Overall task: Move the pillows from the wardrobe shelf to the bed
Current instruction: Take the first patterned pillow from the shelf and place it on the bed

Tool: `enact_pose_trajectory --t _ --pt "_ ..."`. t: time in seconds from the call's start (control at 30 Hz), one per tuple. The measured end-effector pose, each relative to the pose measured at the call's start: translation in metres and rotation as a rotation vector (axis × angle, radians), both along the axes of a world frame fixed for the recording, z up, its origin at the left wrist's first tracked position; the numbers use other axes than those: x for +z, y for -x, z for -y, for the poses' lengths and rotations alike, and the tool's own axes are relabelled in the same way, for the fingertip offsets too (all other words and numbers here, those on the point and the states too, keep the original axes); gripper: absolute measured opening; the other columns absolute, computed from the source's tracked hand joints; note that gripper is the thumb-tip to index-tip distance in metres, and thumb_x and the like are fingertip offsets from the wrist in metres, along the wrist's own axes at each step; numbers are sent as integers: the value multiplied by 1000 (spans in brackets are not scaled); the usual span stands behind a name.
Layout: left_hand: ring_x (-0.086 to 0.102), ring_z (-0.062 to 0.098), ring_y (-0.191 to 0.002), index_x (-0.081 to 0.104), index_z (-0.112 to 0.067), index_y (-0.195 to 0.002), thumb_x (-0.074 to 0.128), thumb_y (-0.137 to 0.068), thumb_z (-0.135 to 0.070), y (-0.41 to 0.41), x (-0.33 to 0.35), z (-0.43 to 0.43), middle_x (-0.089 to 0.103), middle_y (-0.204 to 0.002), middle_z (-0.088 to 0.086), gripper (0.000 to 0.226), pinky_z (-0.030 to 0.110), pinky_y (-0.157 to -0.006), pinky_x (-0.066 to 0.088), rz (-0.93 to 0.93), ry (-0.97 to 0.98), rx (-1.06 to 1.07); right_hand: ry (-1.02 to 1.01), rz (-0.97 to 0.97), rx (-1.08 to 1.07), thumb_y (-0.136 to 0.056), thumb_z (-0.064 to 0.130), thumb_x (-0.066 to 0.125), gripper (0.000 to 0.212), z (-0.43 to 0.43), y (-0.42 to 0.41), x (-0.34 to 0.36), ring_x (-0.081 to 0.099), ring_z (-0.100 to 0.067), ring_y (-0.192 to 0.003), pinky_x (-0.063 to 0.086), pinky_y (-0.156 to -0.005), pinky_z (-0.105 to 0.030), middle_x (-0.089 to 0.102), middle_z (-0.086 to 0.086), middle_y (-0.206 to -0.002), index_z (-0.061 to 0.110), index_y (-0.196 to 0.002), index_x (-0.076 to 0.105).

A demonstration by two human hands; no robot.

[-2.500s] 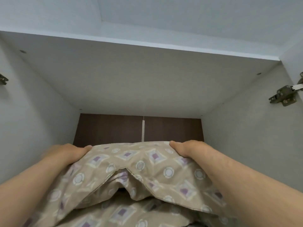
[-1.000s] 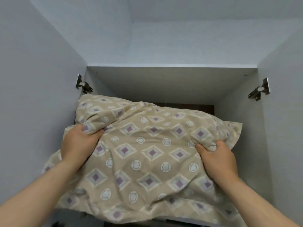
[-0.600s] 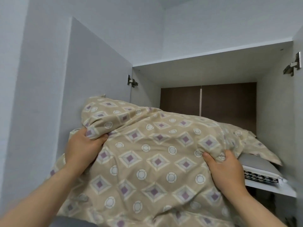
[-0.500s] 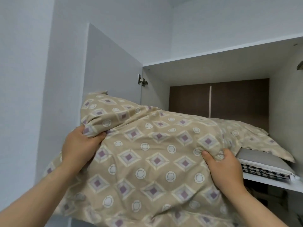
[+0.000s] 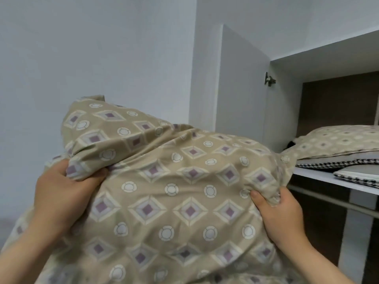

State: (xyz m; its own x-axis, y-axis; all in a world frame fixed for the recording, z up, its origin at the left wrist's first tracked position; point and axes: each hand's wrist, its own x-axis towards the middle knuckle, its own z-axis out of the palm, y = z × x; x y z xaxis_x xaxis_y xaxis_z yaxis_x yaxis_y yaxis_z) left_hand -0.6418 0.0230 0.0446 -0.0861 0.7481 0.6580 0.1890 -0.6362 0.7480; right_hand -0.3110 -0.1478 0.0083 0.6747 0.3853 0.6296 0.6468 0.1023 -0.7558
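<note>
A large beige pillow (image 5: 168, 193) with purple diamonds and white circles fills the middle of the view, held up in front of me and clear of the wardrobe. My left hand (image 5: 61, 189) grips a bunched fold at its upper left. My right hand (image 5: 281, 214) grips the fabric at its right edge. A second pillow (image 5: 336, 140) of the same pattern lies on the white wardrobe shelf (image 5: 320, 176) at the right. The bed is out of view.
The open white wardrobe door (image 5: 240, 83) stands just behind the held pillow, with a metal hinge (image 5: 269, 79). Folded grey and houndstooth bedding (image 5: 348, 160) lies under the second pillow. A hanging rail (image 5: 332, 203) runs below the shelf. A plain pale wall fills the left.
I pulled the pillow off the shelf and out of the wardrobe. My view has swung left, so the wardrobe now sits at the right edge. Both hands keep the same grip.
</note>
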Motion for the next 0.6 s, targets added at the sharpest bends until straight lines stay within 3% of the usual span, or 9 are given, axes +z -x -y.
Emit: enact_pose_trajectory --t 0.07,0.17,0.3,0.37,0.47,0.6 --pt "66 24 -88 68 -27 -90 67 -59 -57 120 -4 16 71 -90 0 43 51 -86 52 0 55 191 65 -10 167 -76 39 74 23 -37 94 -3 55 -1 -73 41 -59 -23 62 12 -81 27 -83 56" --pt "65 27 -86 67 -23 -89 67 -59 -58 188 -10 14 70 -89 5 47 51 -85 52 4 56 322 97 25 284 -75 44 73 27 -68 152 0 56 -1 -74 42 -60 -25 62 15 -83 26 -89 59" --pt "65 30 -86 65 -16 -81 67 -56 -57 229 -16 8 69 -85 10 48 51 -83 52 -16 77 395 96 56 351 -78 46 70 26 -91 182 0 55 -1 -76 42 -62 -24 60 18 -85 27 -91 57" --pt "64 31 -86 63 -17 -77 68 -59 -52 280 -24 17 69 -85 10 40 51 -82 52 -10 90 505 170 88 472 -81 44 67 22 -120 231 -10 57 -8 -78 45 -66 -30 59 19 -86 28 -91 54" --pt "62 32 -82 60 -17 -74 66 -63 -47 346 -35 19 67 -81 10 32 47 -76 51 -35 99 654 254 106 618 -82 41 65 21 -163 302 -26 58 -17 -86 46 -75 -35 62 12 -92 27 -95 56" --pt "55 30 -70 53 -16 -67 61 -67 -44 397 -57 14 58 -68 4 29 38 -62 40 -64 113 812 342 162 753 -78 39 66 24 -222 371 -52 54 -18 -87 41 -72 -32 58 3 -101 23 -94 58"
